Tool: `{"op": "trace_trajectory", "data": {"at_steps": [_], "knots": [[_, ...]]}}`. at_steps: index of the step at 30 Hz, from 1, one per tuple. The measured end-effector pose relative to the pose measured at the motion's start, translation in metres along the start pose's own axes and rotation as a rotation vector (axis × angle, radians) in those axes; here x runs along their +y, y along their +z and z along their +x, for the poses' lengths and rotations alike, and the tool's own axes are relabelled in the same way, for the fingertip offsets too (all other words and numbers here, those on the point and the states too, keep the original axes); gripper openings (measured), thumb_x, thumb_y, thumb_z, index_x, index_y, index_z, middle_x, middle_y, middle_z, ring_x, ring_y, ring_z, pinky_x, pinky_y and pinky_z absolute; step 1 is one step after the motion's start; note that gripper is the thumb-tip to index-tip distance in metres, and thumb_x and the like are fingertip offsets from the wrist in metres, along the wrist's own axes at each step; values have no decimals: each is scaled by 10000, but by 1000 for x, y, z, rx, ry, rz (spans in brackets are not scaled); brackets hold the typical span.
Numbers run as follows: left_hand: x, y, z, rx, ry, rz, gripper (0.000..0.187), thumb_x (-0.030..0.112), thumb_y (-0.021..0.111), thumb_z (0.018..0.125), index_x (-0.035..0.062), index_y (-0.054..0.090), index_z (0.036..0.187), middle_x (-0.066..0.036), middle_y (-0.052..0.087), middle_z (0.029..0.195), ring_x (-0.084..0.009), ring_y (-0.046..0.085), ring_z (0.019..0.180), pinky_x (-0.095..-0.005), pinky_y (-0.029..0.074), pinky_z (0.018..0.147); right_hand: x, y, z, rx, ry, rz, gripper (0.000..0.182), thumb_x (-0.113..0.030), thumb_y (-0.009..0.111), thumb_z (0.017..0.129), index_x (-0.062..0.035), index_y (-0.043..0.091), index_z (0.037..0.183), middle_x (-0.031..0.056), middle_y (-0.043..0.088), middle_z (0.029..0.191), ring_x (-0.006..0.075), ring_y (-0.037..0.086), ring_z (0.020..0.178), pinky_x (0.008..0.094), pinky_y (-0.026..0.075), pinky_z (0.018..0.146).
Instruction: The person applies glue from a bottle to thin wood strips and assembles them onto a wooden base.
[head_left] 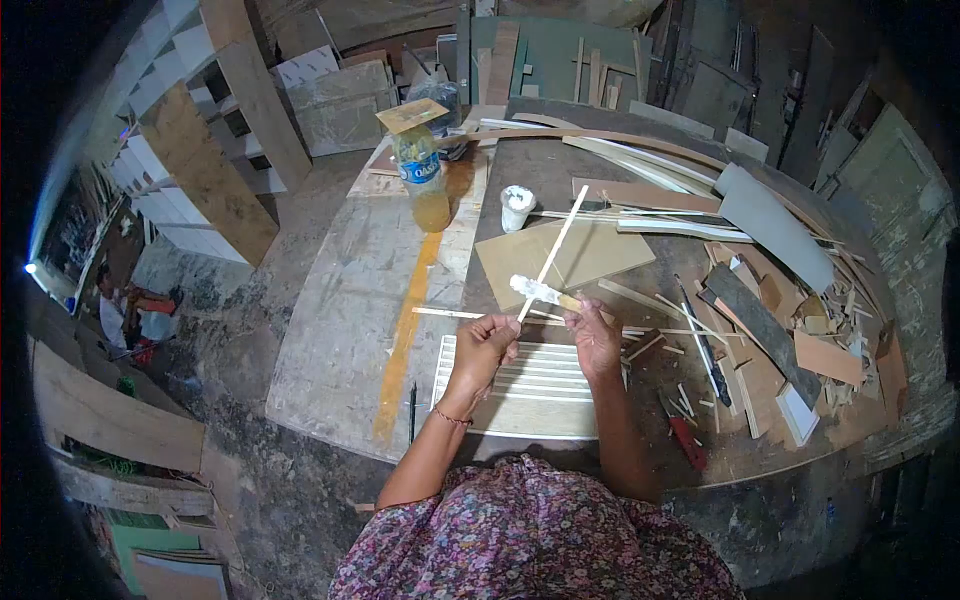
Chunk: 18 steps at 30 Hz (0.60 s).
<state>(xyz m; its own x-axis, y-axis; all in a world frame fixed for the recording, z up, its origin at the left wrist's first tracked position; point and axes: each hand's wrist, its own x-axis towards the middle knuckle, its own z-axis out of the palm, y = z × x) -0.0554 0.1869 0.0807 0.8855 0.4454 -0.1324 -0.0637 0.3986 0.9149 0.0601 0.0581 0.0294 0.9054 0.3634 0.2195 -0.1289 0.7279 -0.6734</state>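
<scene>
My left hand (pixel 487 347) pinches the near end of a long thin white wooden strip (pixel 556 246) that slants up and away over the workbench. My right hand (pixel 597 337) holds a small brush (pixel 540 292) whose white, glue-laden tip rests against the strip. Below both hands lies a flat white panel (pixel 520 385) with several thin strips laid across it in parallel rows. A small white glue pot (pixel 516 207) stands farther back on the bench.
A plastic bottle of amber liquid (pixel 424 180) with a board on top stands at the back left. A brown square board (pixel 585 255) lies behind my hands. Offcuts and scrap wood (pixel 790 330) pile up on the right. A red-handled tool (pixel 688 440) lies near the front edge.
</scene>
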Motion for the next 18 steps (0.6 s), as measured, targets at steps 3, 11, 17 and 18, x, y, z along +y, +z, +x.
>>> {"op": "trace_trajectory", "data": {"at_steps": [3, 11, 17, 18], "knots": [[1, 0, -2, 2, -3, -23, 72, 28, 550, 792, -33, 583, 811, -4, 499, 605, -55, 399, 458, -179, 277, 406, 0, -3, 1, -19, 25, -6, 160, -72, 530, 812, 39, 577, 918, 105, 593, 813, 192, 562, 688, 300, 435, 600], [1, -6, 2, 17, 38, -25, 86, 14, 523, 790, -49, 578, 811, -25, 510, 609, -63, 405, 462, -182, 288, 416, -8, -27, -5, 160, -37, -204, 172, -103, 542, 814, 51, 572, 883, 100, 580, 815, 181, 547, 699, 283, 422, 632], [-6, -6, 6, -9, 25, -43, 126, -39, 464, 772, -72, 561, 846, -54, 535, 653, -82, 455, 517, -189, 343, 454, -19, -10, -5, 170, -99, -125, 197, -138, 551, 815, 54, 581, 850, 84, 581, 725, 164, 534, 622, 270, 416, 611], [-6, -4, 5, -6, 29, -25, 123, -38, 468, 772, -74, 560, 846, -55, 537, 659, -83, 458, 522, -190, 344, 456, -19, -12, -5, 124, -80, -193, 196, -138, 554, 813, 53, 584, 844, 83, 581, 712, 162, 531, 610, 270, 416, 605]]}}
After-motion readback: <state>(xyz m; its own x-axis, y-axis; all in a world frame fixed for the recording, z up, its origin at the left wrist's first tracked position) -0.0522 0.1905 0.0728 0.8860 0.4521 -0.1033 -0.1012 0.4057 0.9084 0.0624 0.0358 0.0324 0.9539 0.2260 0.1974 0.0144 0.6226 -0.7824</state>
